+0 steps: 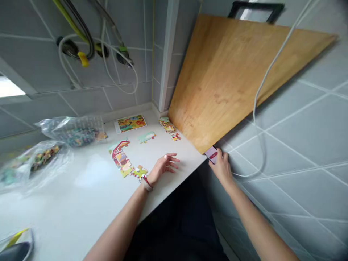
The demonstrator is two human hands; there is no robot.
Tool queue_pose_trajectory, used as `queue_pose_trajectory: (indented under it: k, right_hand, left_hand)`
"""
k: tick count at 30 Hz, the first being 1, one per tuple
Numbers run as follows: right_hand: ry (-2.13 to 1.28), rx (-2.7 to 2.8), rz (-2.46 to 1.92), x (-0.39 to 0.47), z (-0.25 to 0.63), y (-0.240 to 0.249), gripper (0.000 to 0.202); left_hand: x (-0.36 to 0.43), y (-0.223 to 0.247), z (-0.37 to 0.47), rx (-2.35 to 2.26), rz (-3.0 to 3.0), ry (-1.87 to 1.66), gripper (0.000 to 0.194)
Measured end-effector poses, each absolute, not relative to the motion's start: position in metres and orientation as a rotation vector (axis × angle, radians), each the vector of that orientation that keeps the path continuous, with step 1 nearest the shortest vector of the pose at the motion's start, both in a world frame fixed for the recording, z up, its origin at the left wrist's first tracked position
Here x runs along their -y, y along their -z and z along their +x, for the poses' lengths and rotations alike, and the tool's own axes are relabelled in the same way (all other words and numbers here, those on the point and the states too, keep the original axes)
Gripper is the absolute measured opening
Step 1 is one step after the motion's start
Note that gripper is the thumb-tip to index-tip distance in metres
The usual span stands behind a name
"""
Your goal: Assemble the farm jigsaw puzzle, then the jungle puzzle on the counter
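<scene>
My right hand (221, 166) grips a phone (212, 154) with a lit screen at the lower corner of a wooden board. Fingers spread, my left hand (165, 165) rests at the white countertop's front and holds nothing. Beside that wrist lies a partly joined jigsaw puzzle section (119, 159) with a red barn, ending in a yellow-green piece (139, 172). Farther back is a small joined pale-green strip (146, 137). A heap of loose puzzle pieces (167, 125) sits against the board, with a red-and-white piece (175, 137) near it.
The wooden board (217, 76) leans on the tiled wall at the right, a white cable (265, 79) hanging across it. A colourful picture card (131, 123) lies at the back. Clear plastic bags of puzzle pieces (81, 136) stand on the left. Hoses (84, 32) hang above the countertop (89, 203).
</scene>
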State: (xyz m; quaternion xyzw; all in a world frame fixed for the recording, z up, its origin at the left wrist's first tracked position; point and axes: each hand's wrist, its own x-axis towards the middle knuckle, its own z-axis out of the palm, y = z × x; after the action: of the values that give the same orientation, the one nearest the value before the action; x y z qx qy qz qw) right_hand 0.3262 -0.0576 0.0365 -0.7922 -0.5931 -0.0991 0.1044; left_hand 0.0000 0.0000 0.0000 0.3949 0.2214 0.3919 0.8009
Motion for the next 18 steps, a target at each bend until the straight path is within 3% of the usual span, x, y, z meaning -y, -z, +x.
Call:
queue_pose_trajectory:
  k: [10, 15, 18]
  right_hand:
    - [0.524, 1.756, -2.151, 0.08, 0.318, -0.042, 0.071]
    - [0.601, 1.688, -1.823, 0.104, 0.3, -0.05, 0.058]
    - [0.466, 1.74, -1.562, 0.124, 0.288, -0.034, 0.042]
  left_hand:
    - [0.002, -0.004, 0.0, -0.561, 0.929, -0.906, 0.065]
    - [0.007, -0.005, 0.005, -0.74, 1.14, -0.899, 0.057]
    - [0.011, -0.004, 0.01, -0.855, 1.368, -0.893, 0.053]
